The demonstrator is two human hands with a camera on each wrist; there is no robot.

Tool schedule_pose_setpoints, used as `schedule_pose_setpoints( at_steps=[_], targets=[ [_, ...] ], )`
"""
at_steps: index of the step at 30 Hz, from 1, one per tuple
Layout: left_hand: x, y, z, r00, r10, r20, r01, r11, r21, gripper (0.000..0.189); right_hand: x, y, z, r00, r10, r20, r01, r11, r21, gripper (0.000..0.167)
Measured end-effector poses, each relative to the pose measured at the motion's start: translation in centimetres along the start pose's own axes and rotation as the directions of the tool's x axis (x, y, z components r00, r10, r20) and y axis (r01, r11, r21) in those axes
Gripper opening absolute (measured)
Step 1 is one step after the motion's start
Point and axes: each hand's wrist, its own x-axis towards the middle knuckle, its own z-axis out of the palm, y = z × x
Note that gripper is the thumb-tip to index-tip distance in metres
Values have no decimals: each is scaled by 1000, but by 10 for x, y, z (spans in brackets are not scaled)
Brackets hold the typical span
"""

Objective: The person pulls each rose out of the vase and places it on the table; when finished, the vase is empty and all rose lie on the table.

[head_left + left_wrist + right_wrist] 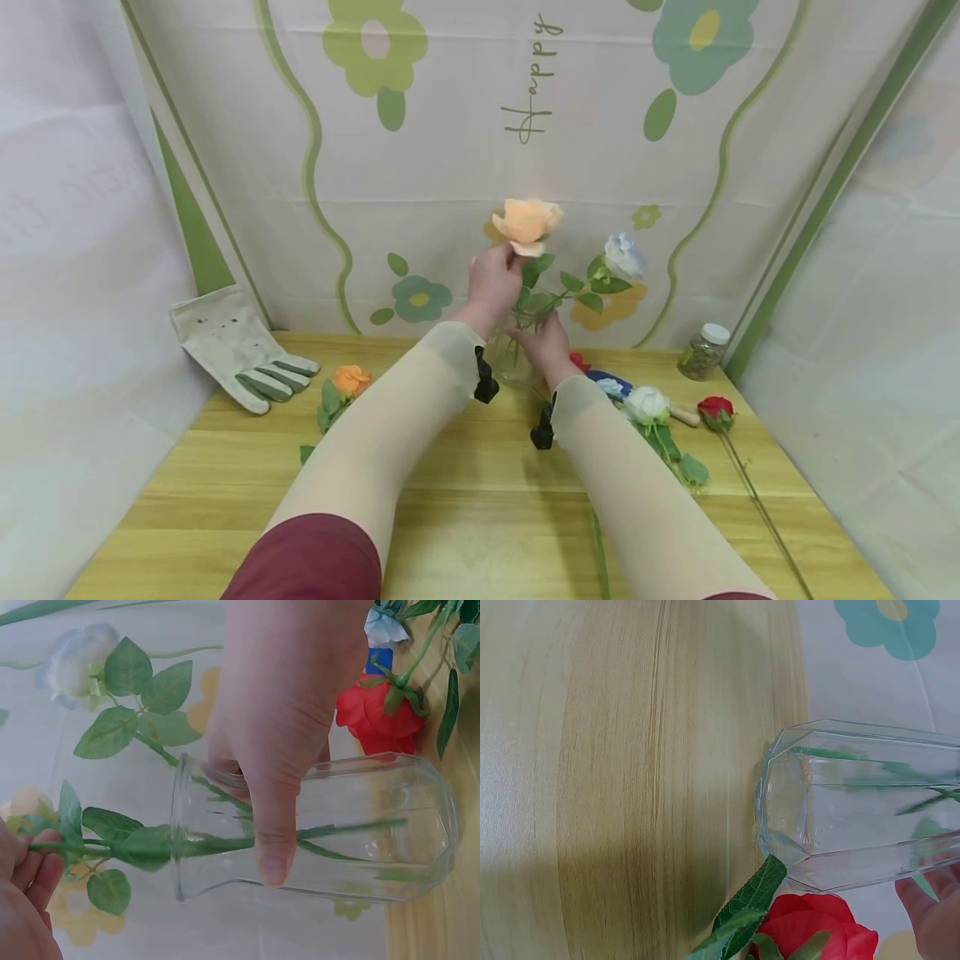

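Note:
My left hand (pixel 496 285) pinches the green stem of a peach rose (pixel 527 223) just under its bloom. That stem runs down through the mouth of a clear faceted glass vase (pixel 360 847), which stands upright at the back of the table. My right hand (pixel 277 742) grips the vase below its rim, thumb across the near side. A pale blue-white rose (pixel 624 257) leans out of the vase to the right, its leaves spread beyond the rim. Inside the glass the lower stems (pixel 352 826) show, their ends above the vase's base.
Right of the vase lie a red rose (pixel 382 712), a white rose (pixel 647 405) and a long-stemmed red rose (pixel 716 409). A white-lidded jar (pixel 702 353) stands at the back right. Left are an orange rose (pixel 351 380) and a work glove (pixel 236 346). A printed cloth (pixel 450 167) hangs behind.

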Motion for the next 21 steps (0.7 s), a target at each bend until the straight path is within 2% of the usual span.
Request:
schedule_pose_setpoints(
  at_steps=[3, 6, 8, 11, 15, 18, 21],
  targets=[
    [2, 0, 0, 1000, -24, -13, 23, 995, -94, 12, -1, -1, 0, 1000, 1, 3, -1, 1000, 18, 90],
    [5, 0, -2, 999, -25, -27, 21, 990, -138, 10, -2, -2, -1, 1000, -1, 4, 0, 999, 37, 88],
    [6, 1, -4, 999, 3, -34, -7, 994, -110, 11, -2, -2, -1, 1000, 1, 4, -1, 999, 41, 87],
    [7, 1, -7, 998, 53, -19, -54, 999, -8, 15, -1, -1, -1, 1000, 8, 2, -8, 1000, 26, 87],
    [7, 3, -8, 992, 121, 28, -123, 987, 107, 20, 0, -1, -1, 1000, 19, 0, -19, 1000, 4, 88],
    [7, 4, -8, 991, 133, 21, -135, 986, 94, 18, 0, 0, 0, 1000, 26, -2, -26, 1000, 0, 85],
    [6, 7, -7, 996, 89, -29, -90, 996, -4, 14, 0, 0, 0, 1000, 24, -5, -24, 1000, -1, 83]
  ],
)
